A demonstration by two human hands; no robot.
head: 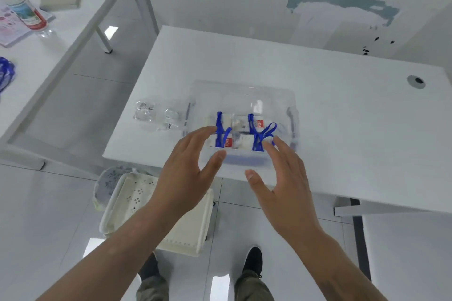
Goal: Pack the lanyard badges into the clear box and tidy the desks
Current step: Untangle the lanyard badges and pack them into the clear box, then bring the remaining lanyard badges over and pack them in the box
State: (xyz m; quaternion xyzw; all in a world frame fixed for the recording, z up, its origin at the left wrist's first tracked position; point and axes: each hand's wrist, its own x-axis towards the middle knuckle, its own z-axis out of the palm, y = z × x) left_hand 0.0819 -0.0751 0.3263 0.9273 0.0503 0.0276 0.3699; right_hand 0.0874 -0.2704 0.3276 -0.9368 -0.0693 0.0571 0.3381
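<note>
Badges, four of them, white cards wrapped in blue ribbon lanyards (254,133), lie two by two inside one clear rectangular plastic box (244,102) near the front edge of the smooth white desk (342,117). Left hand (188,176) and right hand (283,183) hover at its 6 o'clock wall, fingers spread, gripping nothing. At the box's 9 o'clock lie crumpled clear plastic bags (156,113). Below the desk stands one cream perforated basket (156,210).
</note>
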